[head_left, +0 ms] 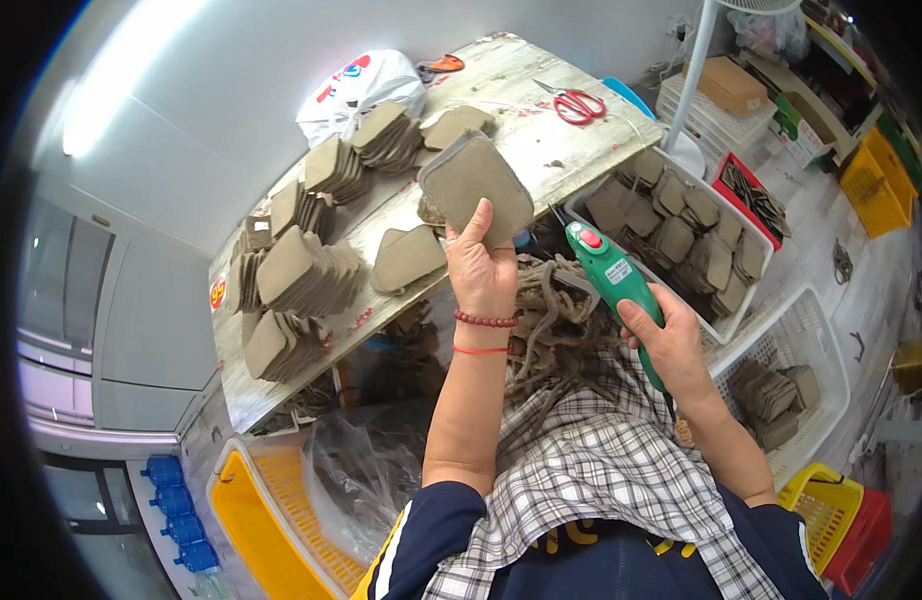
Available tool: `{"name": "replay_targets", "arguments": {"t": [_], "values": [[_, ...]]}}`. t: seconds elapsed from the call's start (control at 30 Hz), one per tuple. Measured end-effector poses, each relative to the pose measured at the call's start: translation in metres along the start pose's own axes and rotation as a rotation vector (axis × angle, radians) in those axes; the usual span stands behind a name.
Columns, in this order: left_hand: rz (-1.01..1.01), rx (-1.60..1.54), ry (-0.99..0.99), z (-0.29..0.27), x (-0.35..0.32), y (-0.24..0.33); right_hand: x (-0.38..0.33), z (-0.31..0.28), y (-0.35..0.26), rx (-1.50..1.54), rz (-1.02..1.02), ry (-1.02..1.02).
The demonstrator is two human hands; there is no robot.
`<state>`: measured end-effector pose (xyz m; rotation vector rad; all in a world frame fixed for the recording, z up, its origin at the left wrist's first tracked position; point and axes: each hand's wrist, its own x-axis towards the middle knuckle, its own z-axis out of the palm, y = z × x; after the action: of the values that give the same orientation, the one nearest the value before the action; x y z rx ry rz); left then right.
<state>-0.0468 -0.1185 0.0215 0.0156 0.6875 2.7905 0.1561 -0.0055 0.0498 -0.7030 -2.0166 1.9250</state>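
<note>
The left hand (483, 268) is raised over the near edge of the bench (541, 140), thumb and fingers pinched on the lower edge of a flat tan fabric piece (474, 183) with rounded corners, which stands upright and tilted slightly away. It keeps its shape with no droop above the grip, so it looks light and fairly stiff, more like thick felt or padded board than loose cloth; a pinch at one edge seems enough to carry it, and its matte, fuzzy face should not slip. The right hand (671, 345) is closed around the handle of a green electric cutter (613, 275) with a red button, its tip pointing up toward the piece's lower right corner, close to it but apart. Below both hands lies a tangle of brownish trimmed strips (546, 320) on a checked cloth (601, 450) across the lap. On the bench, stacks of like pieces (306, 270) crowd the left end, red-handled scissors (579, 103) lie near the far right corner, and a white plastic bag (361, 85) sits at the far edge. Just off the right edge, a white basket (681, 225) holds more pieces; another basket (781, 385) sits nearer.
</note>
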Motion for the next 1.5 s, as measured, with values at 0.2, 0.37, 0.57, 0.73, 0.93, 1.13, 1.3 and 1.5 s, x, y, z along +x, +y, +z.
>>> {"name": "replay_targets", "arguments": {"t": [0.2,0.37,0.57,0.73,0.93,1.13,1.3,1.5], "values": [[-0.086,-0.128,0.025,0.004,-0.011,-0.022,-0.007,-0.004,-0.001,0.033,0.012,0.042],[-0.136,-0.141,0.039,0.010,-0.019,-0.029,-0.009,-0.007,0.002,0.022,0.024,0.035],[-0.195,-0.054,0.035,0.008,-0.031,-0.032,-0.007,-0.008,0.001,0.029,-0.002,0.062],[-0.249,-0.011,0.007,0.004,-0.042,-0.036,-0.005,-0.011,-0.002,-0.002,-0.025,0.074],[-0.322,0.054,-0.028,-0.002,-0.059,-0.039,0.003,-0.018,-0.006,0.022,-0.037,0.065],[-0.430,0.137,-0.135,-0.013,-0.065,-0.027,0.003,-0.027,-0.017,0.016,-0.013,0.038],[-0.503,0.257,-0.281,-0.024,-0.053,-0.003,0.002,-0.048,-0.020,-0.013,0.041,-0.077],[-0.579,0.544,-0.354,-0.026,-0.031,0.028,-0.002,-0.069,-0.014,-0.172,0.035,-0.147]]}}
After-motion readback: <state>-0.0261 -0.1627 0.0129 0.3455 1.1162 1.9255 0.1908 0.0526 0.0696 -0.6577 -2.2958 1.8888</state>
